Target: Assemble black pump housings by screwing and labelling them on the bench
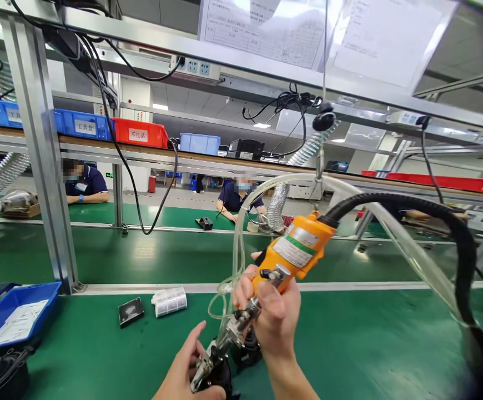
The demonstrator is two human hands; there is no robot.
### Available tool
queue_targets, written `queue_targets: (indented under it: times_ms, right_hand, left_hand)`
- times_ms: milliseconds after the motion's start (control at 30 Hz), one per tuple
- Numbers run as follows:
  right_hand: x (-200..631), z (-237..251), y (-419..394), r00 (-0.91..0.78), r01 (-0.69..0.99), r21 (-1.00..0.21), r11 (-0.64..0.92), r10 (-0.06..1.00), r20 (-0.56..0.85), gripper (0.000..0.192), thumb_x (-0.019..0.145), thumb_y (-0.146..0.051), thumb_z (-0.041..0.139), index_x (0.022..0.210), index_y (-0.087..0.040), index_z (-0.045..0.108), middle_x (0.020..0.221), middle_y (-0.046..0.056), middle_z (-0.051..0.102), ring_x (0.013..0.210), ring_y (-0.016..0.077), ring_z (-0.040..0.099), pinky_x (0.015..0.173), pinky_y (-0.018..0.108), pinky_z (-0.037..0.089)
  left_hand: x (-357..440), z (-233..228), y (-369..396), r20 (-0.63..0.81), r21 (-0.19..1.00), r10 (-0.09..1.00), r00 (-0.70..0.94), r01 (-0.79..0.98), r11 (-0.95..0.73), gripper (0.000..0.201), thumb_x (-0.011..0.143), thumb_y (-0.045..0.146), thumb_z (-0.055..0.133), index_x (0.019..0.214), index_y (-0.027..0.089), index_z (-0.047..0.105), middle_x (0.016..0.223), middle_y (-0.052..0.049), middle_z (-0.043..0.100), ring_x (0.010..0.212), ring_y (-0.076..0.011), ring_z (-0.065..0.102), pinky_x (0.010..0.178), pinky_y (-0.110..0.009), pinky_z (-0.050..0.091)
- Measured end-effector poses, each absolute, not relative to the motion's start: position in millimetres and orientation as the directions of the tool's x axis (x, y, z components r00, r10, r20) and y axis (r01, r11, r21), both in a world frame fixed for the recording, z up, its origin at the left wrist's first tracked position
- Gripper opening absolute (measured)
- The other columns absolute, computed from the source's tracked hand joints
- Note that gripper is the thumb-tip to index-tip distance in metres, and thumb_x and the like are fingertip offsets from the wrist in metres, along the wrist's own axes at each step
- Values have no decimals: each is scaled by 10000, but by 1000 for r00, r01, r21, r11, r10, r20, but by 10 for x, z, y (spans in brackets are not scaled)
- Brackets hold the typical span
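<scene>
My right hand [272, 305] is wrapped round an orange power screwdriver [295, 247], which slants down to the left with a metal nozzle [237, 328] at its lower end. Clear tubes [236, 250] and a black corrugated hose run from the tool. The nozzle reaches a black plastic part [220, 378] at the bottom edge. My left hand [185, 366] grips that part from the left, index finger raised, thumb low in front. Much of the part is hidden behind the hand and nozzle. Another black part [247, 350] stands just behind, partly covered by my right hand.
A small black square piece [131, 312] and a roll of white labels [170, 301] lie on the green bench. At left are a blue tray [41, 311] with papers and a round black housing [2, 372]. An aluminium post [37, 144] rises there. Two people sit across.
</scene>
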State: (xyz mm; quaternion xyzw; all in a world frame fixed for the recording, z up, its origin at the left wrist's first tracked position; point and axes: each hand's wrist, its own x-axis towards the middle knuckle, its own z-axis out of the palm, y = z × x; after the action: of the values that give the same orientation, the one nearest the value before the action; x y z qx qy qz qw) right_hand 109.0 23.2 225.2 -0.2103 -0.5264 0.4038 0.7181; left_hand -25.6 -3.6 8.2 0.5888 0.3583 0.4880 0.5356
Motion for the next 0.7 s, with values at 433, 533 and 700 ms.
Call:
queue_targets:
  times_ms: [433,533,700]
  right_hand:
    - [1190,2099,529,98,-338,-749,570,813,575,498,765,-475,835,1099,-240,551,609,-98,511,448,107,434,441,252,434]
    - [1197,2091,538,89,-317,-752,578,808,583,411,777,-479,830,971,-231,567,596,-88,509,460,106,446,450,244,422]
    - [1175,2119,490,93,-316,-759,570,815,573,472,766,-503,824,1062,-239,567,607,-93,517,447,108,435,447,258,449]
  left_hand:
    - [-201,-280,-3,164,968,953,255,-225,-106,1140,634,605,965,1581,253,438,1503,-157,531,1380,-423,545,1142,-521,505]
    - [-233,-305,-7,174,971,942,286,-206,-117,1105,681,562,955,1594,257,413,1481,-155,533,1383,-411,543,1180,-541,466]
    - [-245,-303,-25,178,972,943,280,-199,-125,1049,712,542,937,1589,286,421,1491,-135,533,1398,-411,529,1207,-549,439]
